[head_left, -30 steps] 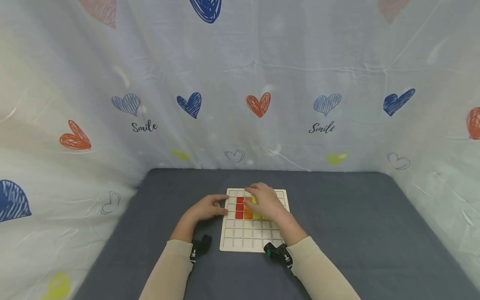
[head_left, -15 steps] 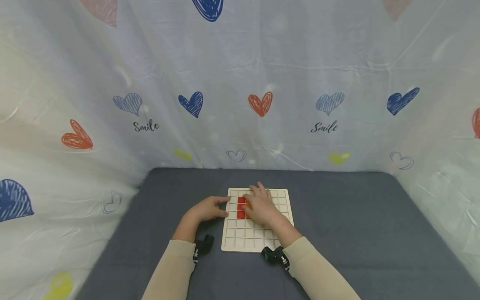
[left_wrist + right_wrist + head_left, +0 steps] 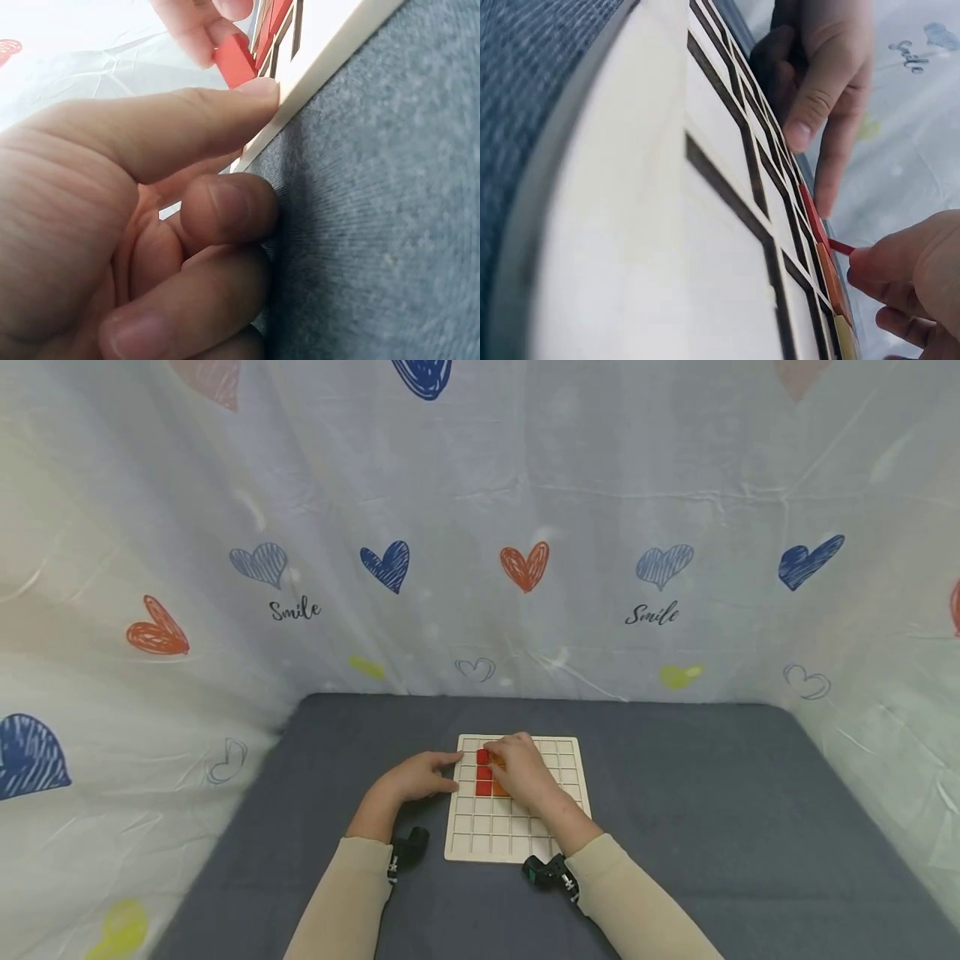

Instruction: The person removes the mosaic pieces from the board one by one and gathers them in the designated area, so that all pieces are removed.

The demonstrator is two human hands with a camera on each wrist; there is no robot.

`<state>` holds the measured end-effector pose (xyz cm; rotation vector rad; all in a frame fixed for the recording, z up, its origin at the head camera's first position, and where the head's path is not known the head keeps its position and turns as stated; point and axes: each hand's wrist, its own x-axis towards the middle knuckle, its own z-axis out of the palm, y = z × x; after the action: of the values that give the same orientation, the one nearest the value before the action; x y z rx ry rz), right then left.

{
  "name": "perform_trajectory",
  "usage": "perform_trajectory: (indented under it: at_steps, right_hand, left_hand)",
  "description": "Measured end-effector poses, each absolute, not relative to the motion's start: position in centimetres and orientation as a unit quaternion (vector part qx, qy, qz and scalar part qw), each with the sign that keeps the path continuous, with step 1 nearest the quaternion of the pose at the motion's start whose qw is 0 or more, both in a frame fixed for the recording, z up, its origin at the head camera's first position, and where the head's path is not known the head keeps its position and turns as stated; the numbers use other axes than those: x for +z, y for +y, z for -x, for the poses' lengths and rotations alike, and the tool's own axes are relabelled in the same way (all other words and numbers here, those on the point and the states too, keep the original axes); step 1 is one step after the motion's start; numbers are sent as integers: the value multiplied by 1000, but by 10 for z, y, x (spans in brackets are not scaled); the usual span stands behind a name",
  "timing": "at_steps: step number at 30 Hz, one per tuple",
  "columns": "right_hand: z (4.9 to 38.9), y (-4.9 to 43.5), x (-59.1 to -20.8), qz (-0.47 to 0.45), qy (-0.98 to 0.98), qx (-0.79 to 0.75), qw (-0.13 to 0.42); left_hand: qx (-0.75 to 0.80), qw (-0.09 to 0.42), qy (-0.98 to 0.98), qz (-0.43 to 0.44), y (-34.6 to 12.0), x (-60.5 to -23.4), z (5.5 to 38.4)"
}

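My right hand (image 3: pixel 523 773) pinches a small red square tile (image 3: pixel 236 61) between thumb and finger. In both wrist views the tile stands tilted, raised above the pale wooden grid board (image 3: pixel 487 847). Below it in the head view, other red tiles (image 3: pixel 483 781) lie in the same column. Beside them are orange tiles (image 3: pixel 500 788), partly hidden by my right hand. A yellow tile (image 3: pixel 846 337) shows at the edge of the right wrist view. My left hand (image 3: pixel 415 777) touches the board's left edge with extended thumb and index finger; its other fingers are bent underneath.
The board lies on a dark grey cloth-covered table (image 3: pixel 675 793). Behind and at the sides hangs a white curtain (image 3: pixel 450 485) printed with hearts. A small black camera sits on each wrist, the right one (image 3: pixel 543 870) above the board's near edge.
My right hand has shifted left from the yellow tiles to the red column, its fingers have drawn together, and the top red tile has come up. My left hand stays at the board's edge.
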<state>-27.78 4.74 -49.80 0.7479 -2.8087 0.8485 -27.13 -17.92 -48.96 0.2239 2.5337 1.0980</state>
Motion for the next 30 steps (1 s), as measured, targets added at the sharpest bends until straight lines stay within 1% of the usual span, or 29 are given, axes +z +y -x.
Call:
perform_trajectory:
  at_steps: [12,17,26,30]
  right_hand:
    - [278,44,-504,-232,-922,287,115]
    - [278,44,-502,-230,-921,292,120]
    - [278,41,-501,-220,-924,295,104]
    - [278,40,-500,-221,-925,291,110]
  left_hand:
    - [373,171,908,-80,-173,-490,270]
    - [370,170,910,-79,-174,-490,269]
    - [383,162,906,-82,-177,-492,272]
    - [384,162,905,-84,-178,-494,273]
